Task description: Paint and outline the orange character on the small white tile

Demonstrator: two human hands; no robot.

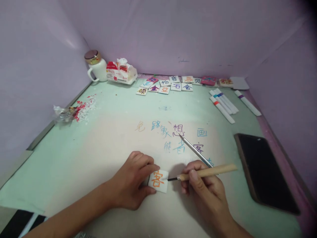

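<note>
Between the thumb and forefinger of my left hand is a small white square tile with an orange Chinese character on it; the hand is closed on its left side. My right hand grips a wooden-handled carving knife like a pen. The dark tip of the knife meets the tile's right edge or sits just beside it. Beyond my right hand lies a thin silver pen-like tool, its near end partly hidden by the knife and hand.
Characters are handwritten on the tabletop. Several lettered tiles lie along the back. White markers and a black phone are at right. A lidded mug, tissue pack, crumpled plastic and red-white shavings are at left.
</note>
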